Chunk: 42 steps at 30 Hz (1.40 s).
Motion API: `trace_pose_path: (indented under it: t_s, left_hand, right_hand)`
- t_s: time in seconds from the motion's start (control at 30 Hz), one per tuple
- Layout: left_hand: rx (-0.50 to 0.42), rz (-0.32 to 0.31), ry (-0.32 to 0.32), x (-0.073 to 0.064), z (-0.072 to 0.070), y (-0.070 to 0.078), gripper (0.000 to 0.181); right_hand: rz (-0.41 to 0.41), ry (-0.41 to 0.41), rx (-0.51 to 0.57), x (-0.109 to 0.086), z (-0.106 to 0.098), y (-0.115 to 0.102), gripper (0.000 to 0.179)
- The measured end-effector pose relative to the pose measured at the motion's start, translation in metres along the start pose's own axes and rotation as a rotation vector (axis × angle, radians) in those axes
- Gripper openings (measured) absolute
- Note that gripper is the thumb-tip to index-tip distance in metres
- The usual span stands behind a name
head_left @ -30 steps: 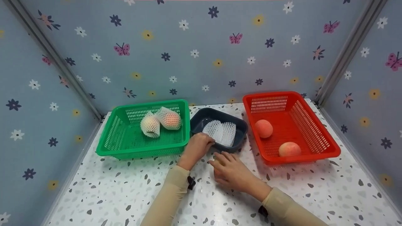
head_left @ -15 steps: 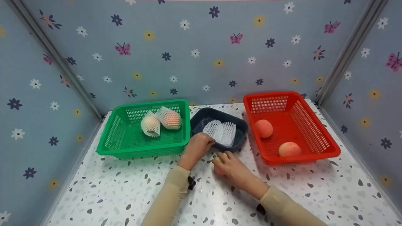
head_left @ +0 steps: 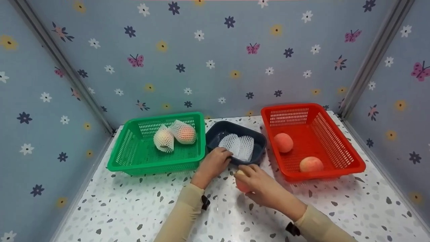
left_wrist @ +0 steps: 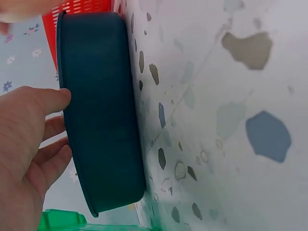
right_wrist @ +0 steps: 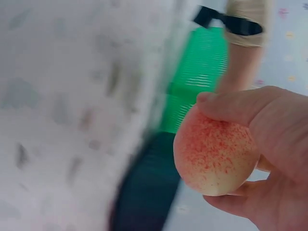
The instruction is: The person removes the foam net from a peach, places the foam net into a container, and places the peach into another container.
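A peach (right_wrist: 215, 153), blushed pink over pale yellow, is in the grip of my right hand (head_left: 263, 185), thumb on one side and fingers on the other. In the head view the peach is partly covered by the fingers, in front of the dark blue basin (head_left: 221, 125). At the basin's near rim, my left hand (head_left: 213, 163) pinches the edge; the left wrist view has its thumb on the outer side and fingertips passing behind the rim. White foam fruit nets (head_left: 239, 147) lie inside the basin.
On the left, a green basket (head_left: 129, 143) holds two peaches (head_left: 185, 132) in foam nets. A red basket (head_left: 336, 144) on the right holds two bare peaches (head_left: 311, 164). Patterned panels (head_left: 215, 50) wall in the speckled table (head_left: 161, 195) at the back and sides.
My right hand has closed its fingers around the peach and shifted slightly right with it. The left hand stays at the basin's rim. The head view has tilted slightly up.
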<state>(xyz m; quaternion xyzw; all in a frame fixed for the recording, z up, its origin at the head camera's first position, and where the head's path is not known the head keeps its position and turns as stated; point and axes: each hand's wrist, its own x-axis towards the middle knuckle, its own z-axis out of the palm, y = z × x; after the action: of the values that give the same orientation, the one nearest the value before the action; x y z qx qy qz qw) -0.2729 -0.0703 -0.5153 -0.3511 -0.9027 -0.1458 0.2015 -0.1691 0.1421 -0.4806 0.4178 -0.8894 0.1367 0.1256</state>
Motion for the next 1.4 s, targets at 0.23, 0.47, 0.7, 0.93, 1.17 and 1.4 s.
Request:
trace_pose_path:
  t_s: [0.23,0.47,0.7,0.93,1.17,1.4]
  left_hand:
    - [-0.054,0.107,0.136,0.000,0.005,0.019,0.017]
    - [-0.082,0.267,0.178,0.021,0.001,0.073,0.012]
    - [-0.083,0.358,0.176,0.033,0.003,0.118,0.021]
    - [-0.045,0.392,0.138,0.043,0.007,0.149,0.024]
    - [0.055,0.409,0.072,0.052,0.011,0.168,0.026]
    - [0.175,0.423,0.010,0.052,0.015,0.172,0.023]
  right_hand:
    - [0.040,0.029,0.037,-0.013,-0.043,-0.013,0.075]
    - [0.134,0.162,0.039,-0.041,-0.085,0.001,0.067]
    - [0.260,0.233,0.066,-0.059,-0.116,0.019,0.067]
    - [0.338,0.293,0.099,-0.066,-0.141,0.040,0.068]
    - [0.384,0.299,0.128,-0.064,-0.161,0.068,0.065]
    - [0.455,0.245,0.165,-0.058,-0.170,0.099,0.060]
